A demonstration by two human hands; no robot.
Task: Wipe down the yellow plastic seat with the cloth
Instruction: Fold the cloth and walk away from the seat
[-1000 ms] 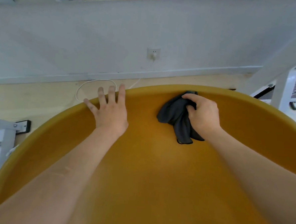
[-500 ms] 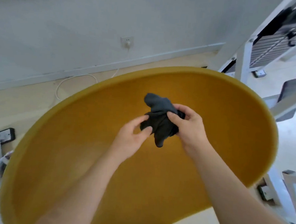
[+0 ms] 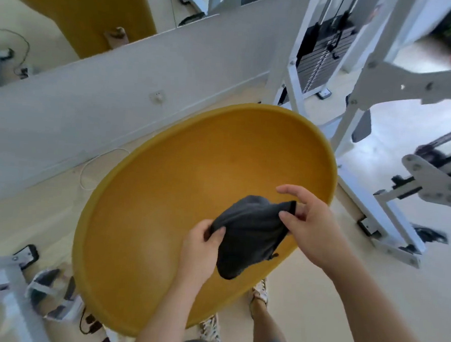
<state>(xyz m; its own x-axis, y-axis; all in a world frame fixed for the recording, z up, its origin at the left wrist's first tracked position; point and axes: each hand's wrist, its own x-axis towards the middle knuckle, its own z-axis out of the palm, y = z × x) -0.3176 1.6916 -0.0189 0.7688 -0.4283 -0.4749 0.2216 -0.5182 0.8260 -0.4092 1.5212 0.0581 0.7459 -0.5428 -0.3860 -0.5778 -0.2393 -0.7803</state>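
A round yellow plastic seat (image 3: 170, 199), shaped like a shallow dish, fills the middle of the view. A dark grey cloth (image 3: 249, 233) hangs above its lower right part, stretched between both hands and lifted off the surface. My left hand (image 3: 201, 251) pinches the cloth's left edge. My right hand (image 3: 308, 226) pinches the cloth's upper right corner, its index finger held out straight.
A low white wall (image 3: 77, 109) with a socket (image 3: 157, 96) runs behind the seat; a white cable (image 3: 93, 162) lies on the floor. White gym machine frames (image 3: 381, 106) stand at right. Another frame (image 3: 6, 276) stands at lower left. My feet (image 3: 259, 292) stand below the seat.
My left hand left the seat's rim and took hold of the cloth. Both hands lifted the cloth off the seat, drew it back toward me and spread it. The view pulled back.
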